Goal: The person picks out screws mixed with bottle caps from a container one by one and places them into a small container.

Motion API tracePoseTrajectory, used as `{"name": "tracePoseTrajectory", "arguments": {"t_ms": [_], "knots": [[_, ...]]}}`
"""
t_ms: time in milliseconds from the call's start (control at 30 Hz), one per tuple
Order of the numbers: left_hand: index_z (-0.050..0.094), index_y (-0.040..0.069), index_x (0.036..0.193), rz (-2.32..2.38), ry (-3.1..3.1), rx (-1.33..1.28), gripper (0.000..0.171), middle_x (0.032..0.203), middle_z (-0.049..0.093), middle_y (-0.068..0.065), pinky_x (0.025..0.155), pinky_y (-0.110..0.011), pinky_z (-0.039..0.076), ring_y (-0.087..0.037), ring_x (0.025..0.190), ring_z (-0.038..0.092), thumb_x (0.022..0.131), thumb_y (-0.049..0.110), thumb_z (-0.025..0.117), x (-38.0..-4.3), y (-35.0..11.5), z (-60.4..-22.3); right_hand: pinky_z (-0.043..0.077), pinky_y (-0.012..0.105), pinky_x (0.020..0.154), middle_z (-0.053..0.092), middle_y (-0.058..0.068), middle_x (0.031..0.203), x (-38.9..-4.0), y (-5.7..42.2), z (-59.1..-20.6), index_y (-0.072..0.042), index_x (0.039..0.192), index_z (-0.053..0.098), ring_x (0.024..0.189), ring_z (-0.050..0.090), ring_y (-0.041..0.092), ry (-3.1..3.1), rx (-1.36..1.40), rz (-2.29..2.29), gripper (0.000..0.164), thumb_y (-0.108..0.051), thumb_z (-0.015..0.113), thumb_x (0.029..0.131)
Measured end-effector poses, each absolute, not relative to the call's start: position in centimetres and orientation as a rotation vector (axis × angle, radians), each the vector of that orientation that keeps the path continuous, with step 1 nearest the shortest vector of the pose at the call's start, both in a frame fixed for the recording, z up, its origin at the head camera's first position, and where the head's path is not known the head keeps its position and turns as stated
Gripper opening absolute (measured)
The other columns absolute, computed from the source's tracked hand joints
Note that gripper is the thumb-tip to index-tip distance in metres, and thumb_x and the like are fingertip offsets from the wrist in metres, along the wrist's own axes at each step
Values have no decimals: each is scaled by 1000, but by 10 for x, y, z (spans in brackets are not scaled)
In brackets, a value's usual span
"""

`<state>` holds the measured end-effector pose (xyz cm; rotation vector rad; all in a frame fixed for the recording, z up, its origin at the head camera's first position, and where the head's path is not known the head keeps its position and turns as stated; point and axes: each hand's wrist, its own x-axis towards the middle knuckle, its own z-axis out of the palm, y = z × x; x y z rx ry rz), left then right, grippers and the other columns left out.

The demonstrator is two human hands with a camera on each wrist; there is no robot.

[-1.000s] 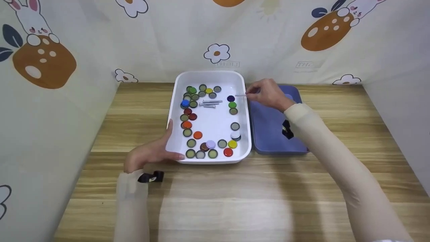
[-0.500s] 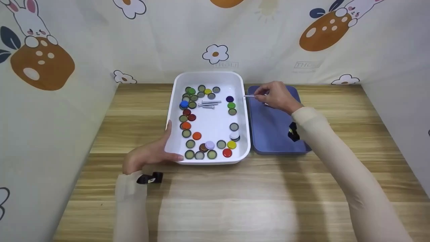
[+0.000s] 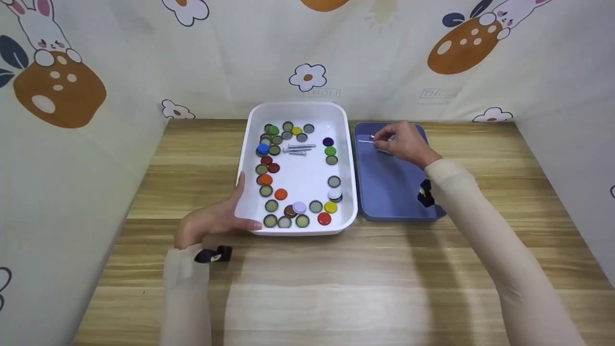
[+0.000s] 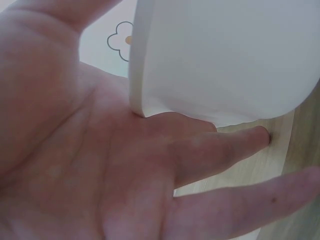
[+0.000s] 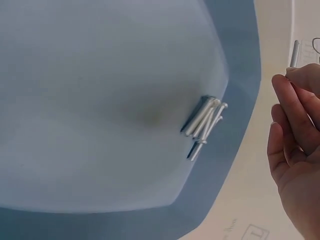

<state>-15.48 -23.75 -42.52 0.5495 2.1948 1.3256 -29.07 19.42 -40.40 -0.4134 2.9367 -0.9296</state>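
In the head view, my right hand (image 3: 406,143) is over the back of the blue tray (image 3: 394,192). Thumb and fingers pinch one slim silver screw (image 3: 365,141), its free end pointing left; the right wrist view shows the same screw (image 5: 295,53). Several silver screws (image 5: 204,121) lie in a bunch at one end inside that tray. My left hand (image 3: 214,223) touches the front left corner of the white tray (image 3: 353,182), fingers straight. The left wrist view has the white wall (image 4: 225,55) against the palm. Inside the white tray, several silver screws (image 3: 299,149) lie together.
Many bottle caps (image 3: 274,167) of mixed colours, some face down, lie around the white tray's floor. Both trays stand side by side on a wooden table (image 3: 317,288). A patterned cloth (image 3: 240,57) hangs close behind them.
My right hand has moved right with the pinched screw, from above the white tray's right rim to over the blue tray. The left hand keeps its place on the white tray.
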Motion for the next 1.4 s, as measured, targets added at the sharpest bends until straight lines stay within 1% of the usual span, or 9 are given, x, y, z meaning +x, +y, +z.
{"name": "tracePoseTrajectory", "arguments": {"t_ms": [133, 267, 467, 633, 933, 1033, 1167, 1300, 1400], "knots": [[-23, 32, 156, 1338, 2186, 563, 132, 169, 0, -12, 126, -53, 13, -34, 147, 28, 78, 43, 83, -155, -237, -426, 44, 21, 65, 76, 15, 94, -292, 201, -409, -4, 96, 79, 82, 63, 20, 2953, -401, -908, 14, -13, 71, 89], [-22, 33, 156, 1333, 2195, 557, 132, 169, 0, -11, 126, -53, 15, -33, 147, 29, 78, 44, 84, -155, -238, -425, 43, 17, 64, 76, 17, 92, -293, 209, -414, -1, 96, 78, 75, 60, 12, 2966, -390, -903, 14, -11, 71, 90], [-25, 26, 156, 1287, 2222, 496, 134, 170, -3, -12, 126, -53, 12, -33, 150, 23, 79, 42, 83, -153, -238, -425, 41, 11, 61, 76, 20, 91, -294, 218, -421, 2, 95, 77, 67, 54, -1, 2938, -378, -921, 14, -9, 71, 89], [-26, 27, 156, 1265, 2243, 456, 133, 170, -3, -10, 127, -52, 10, -31, 152, 21, 80, 39, 83, -153, -239, -425, 41, 9, 61, 76, 21, 92, -294, 220, -421, 3, 96, 77, 65, 53, -5, 2928, -338, -953, 14, -7, 71, 88], [-25, 30, 156, 1272, 2232, 484, 133, 170, -2, -11, 127, -52, 12, -33, 151, 24, 79, 42, 83, -153, -237, -423, 42, 15, 63, 75, 21, 92, -293, 221, -427, 3, 93, 77, 68, 55, 3, 2966, -324, -849, 12, -5, 70, 87], [-23, 31, 156, 1298, 2215, 498, 132, 170, 0, -10, 127, -52, 14, -33, 149, 27, 79, 40, 83, -154, -237, -423, 44, 19, 66, 76, 21, 91, -291, 222, -430, 2, 92, 77, 71, 60, 12, 2997, -302, -799, 12, -5, 69, 86], [-24, 31, 156, 1297, 2218, 496, 132, 170, -4, -10, 127, -52, 13, -32, 151, 23, 80, 39, 83, -154, -237, -423, 47, 25, 69, 75, 22, 92, -289, 224, -433, 3, 91, 77, 79, 65, 25, 3023, -277, -775, 11, -4, 70, 85], [-25, 31, 155, 1306, 2214, 522, 132, 170, -7, -10, 127, -52, 11, -33, 152, 21, 80, 41, 83, -154, -237, -424, 49, 31, 73, 76, 22, 92, -288, 225, -435, 3, 91, 77, 83, 68, 30, 3033, -257, -763, 11, -5, 72, 84], [-24, 31, 155, 1320, 2204, 543, 132, 170, -6, -10, 127, -52, 11, -32, 150, 23, 79, 43, 83, -154, -237, -425, 53, 38, 78, 75, 23, 95, -288, 223, -436, 4, 93, 76, 86, 69, 33, 3032, -247, -753, 12, -4, 72, 85]]}}
